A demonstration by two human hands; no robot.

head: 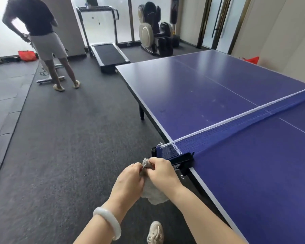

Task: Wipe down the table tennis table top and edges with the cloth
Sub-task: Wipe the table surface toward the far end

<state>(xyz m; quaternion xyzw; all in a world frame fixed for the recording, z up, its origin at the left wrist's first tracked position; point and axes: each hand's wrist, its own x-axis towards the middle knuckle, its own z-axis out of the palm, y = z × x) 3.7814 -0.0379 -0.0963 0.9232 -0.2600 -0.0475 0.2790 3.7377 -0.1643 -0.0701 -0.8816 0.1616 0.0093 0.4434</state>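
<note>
Counter [209, 88], far half: open blue surface, free passage. Near half, right of the net, also open. Net [236, 128] upright across the counter, barring low passage between halves. Black net clamp [182, 160] juts past the side edge, just beside the left hand [128, 180] and right hand [163, 173] gripping the cloth [153, 194]. Floor [77, 138] strip alongside the edge open. Treadmill [109, 55] near far corner. Standing person [42, 32] well apart.

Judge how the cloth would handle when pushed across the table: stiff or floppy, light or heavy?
Probably floppy: the cloth bunches between the left hand and right hand and droops below them. Likely light, since fingertip pinches hold it. Pushed over the table it may crumple unless pressed flat.
</note>
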